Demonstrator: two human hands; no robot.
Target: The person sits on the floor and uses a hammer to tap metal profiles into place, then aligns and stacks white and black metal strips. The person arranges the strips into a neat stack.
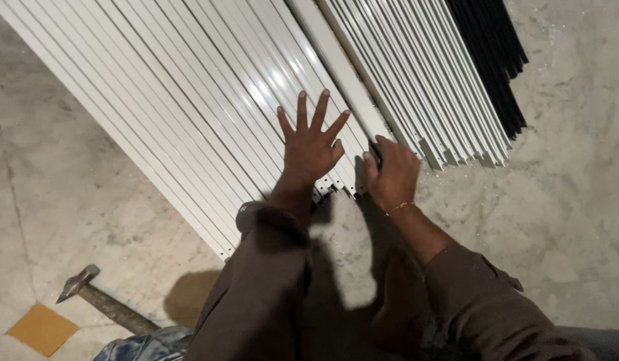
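My left hand [311, 148] lies flat, fingers spread wide, on a bundle of long white metal strips [189, 100] laid side by side on the concrete floor [577, 200], near their cut ends closest to me. My right hand [391, 175] is curled, its fingers closed over the end of one white strip [336, 63] that sits raised along the right edge of that bundle; the fingertips are tucked out of sight, so how tightly it is gripped I cannot tell. The two hands sit just beside each other but do not touch. A thin gold bracelet [399, 207] circles my right wrist, and both arms wear dark brown sleeves [262, 281].

To the right of the raised strip lies a second bundle of white strips [423, 80], their ends stepped, and beyond it a stack of black strips [496, 60]. At lower left, well apart from the hands, a hammer [98, 297] rests on the floor near a small yellow-brown square [42, 329], with blue denim fabric [145, 347] at the bottom edge.
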